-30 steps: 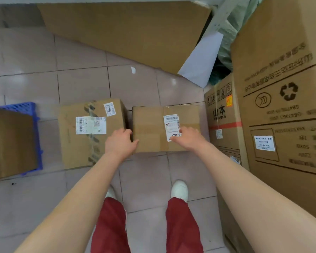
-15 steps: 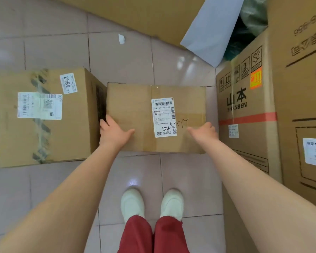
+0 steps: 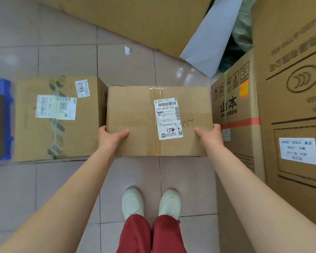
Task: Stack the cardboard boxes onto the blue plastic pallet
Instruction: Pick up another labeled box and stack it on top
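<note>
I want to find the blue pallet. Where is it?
The pallet peeks in at the far left edge of the head view, just left of the box marked 5842.

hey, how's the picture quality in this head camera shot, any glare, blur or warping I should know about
Head view: soft, even light; glare spots on the glossy floor tiles above the held box; its shipping label is sharp enough to read the barcode number; the tall cartons on the right are smeared and bowed by the wide lens; the blue pallet at the left edge is cropped and soft.
</note>
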